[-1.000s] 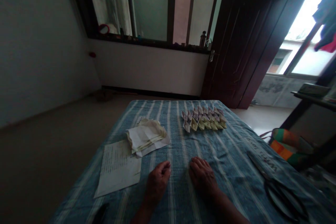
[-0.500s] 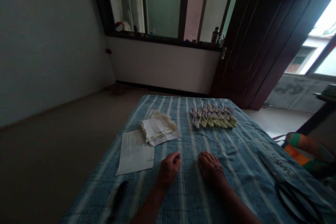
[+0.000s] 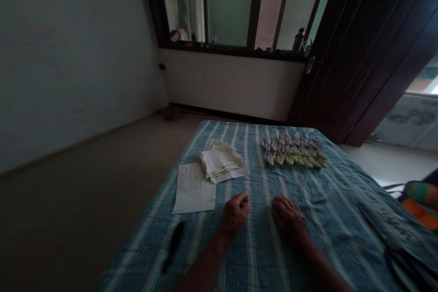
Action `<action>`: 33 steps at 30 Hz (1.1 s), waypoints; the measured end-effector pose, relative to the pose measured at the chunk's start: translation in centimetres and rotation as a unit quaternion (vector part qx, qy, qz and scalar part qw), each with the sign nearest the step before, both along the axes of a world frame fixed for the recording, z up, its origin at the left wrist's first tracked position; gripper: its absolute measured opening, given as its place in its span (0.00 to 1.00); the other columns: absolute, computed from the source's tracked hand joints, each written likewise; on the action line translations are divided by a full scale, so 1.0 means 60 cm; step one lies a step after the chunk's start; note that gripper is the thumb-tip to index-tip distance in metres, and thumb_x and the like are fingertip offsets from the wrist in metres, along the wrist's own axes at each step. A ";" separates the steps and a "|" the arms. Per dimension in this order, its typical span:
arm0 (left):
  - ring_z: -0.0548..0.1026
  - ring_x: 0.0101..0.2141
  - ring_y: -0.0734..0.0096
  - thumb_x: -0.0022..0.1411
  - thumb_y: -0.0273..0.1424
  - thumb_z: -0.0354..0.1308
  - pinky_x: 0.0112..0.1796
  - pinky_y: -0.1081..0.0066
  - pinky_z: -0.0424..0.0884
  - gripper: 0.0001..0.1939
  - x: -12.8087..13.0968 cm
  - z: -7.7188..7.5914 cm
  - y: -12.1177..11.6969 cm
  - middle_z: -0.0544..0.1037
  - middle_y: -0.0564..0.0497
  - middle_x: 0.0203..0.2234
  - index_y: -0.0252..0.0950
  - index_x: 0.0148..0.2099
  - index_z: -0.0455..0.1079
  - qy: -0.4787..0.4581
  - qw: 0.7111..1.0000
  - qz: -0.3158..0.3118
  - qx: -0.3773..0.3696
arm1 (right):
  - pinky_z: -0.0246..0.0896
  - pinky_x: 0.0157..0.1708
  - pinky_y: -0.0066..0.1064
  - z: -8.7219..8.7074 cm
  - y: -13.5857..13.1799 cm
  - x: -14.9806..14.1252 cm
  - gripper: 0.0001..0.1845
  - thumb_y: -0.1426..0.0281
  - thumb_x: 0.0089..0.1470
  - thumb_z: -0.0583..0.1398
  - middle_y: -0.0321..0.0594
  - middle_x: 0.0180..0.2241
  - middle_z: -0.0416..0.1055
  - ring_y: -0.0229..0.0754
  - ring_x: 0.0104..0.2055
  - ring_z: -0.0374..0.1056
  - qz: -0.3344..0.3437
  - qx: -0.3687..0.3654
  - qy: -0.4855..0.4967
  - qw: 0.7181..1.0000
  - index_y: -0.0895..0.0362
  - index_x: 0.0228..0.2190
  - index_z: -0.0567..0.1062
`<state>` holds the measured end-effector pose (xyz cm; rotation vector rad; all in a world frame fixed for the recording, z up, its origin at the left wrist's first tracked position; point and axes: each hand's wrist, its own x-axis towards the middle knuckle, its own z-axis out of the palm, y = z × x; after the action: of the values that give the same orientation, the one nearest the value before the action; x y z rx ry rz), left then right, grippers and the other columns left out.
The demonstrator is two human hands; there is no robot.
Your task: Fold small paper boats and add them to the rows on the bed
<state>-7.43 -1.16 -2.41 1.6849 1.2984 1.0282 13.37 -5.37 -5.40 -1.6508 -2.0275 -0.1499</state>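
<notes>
The left hand (image 3: 234,216) and right hand (image 3: 290,220) rest apart on a blue-and-white striped woven cloth (image 3: 342,191) that covers the surface, both empty; the left is curled loosely, knuckles up, and the right lies palm down with its fingers gently spread. Ahead of the right hand, near the far edge, sit tightly packed rows of small, sharp-peaked folded paper boats (image 3: 294,153), in pale cream, yellow-green and mauve-grey. To the left of them lies a soft, rumpled stack of cream and white paper (image 3: 222,162), its loose layers curling, touching the upper corner of a flat white sheet with fine dark writing (image 3: 193,189). That sheet is the paper nearest the left hand. Below it lies a slim black pen-like object (image 3: 174,239), too blurred to tell exactly, and dark scissors (image 3: 407,269) lie in the near right corner, partly cut off by the frame
</notes>
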 end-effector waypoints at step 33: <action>0.77 0.36 0.68 0.55 0.28 0.54 0.39 0.71 0.74 0.14 0.001 0.002 -0.004 0.80 0.46 0.36 0.33 0.43 0.75 0.018 1.000 -0.005 -0.015 | 0.59 0.50 0.38 0.001 -0.002 0.003 0.10 0.67 0.61 0.53 0.40 0.47 0.73 0.46 0.51 0.67 0.002 -0.021 0.022 1.000 0.50 0.39 0.73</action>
<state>-7.35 -1.37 -2.27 1.6927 1.3215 0.9727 13.54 -5.47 -5.37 -1.6618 -2.0129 -0.0690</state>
